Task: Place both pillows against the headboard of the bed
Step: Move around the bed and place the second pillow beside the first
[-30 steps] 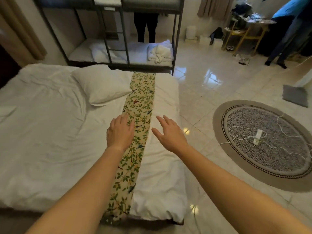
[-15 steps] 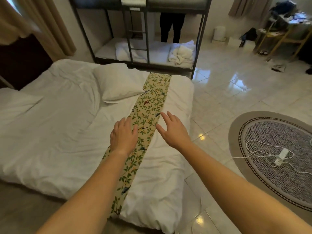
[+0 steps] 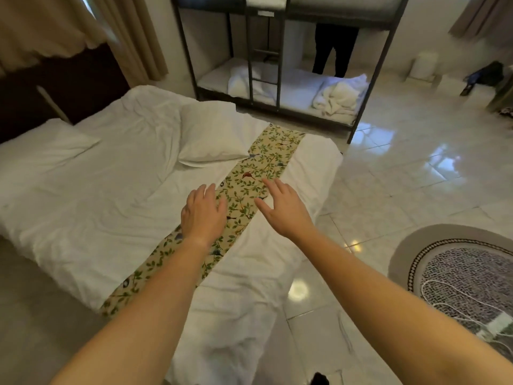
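A white pillow (image 3: 213,132) lies flat near the foot of the bed (image 3: 91,207), its corner touching the floral runner (image 3: 249,184). A second white pillow (image 3: 41,145) rests at the left end, next to the dark headboard (image 3: 55,87). My left hand (image 3: 204,212) hovers over the runner's left edge, fingers apart, holding nothing. My right hand (image 3: 283,208) is stretched out over the runner's right edge, also open and empty. Both hands are short of the nearer pillow.
A black metal bunk bed (image 3: 280,65) with folded white linen stands beyond the bed, and a person's dark legs are behind it. Glossy tiled floor (image 3: 402,173) lies to the right, with a round rug (image 3: 460,276) carrying a white cable. Beige curtains hang at upper left.
The view has swung left, bringing the headboard and the second pillow into sight. Both hands stay open over the runner, reaching slightly further toward the nearer pillow.
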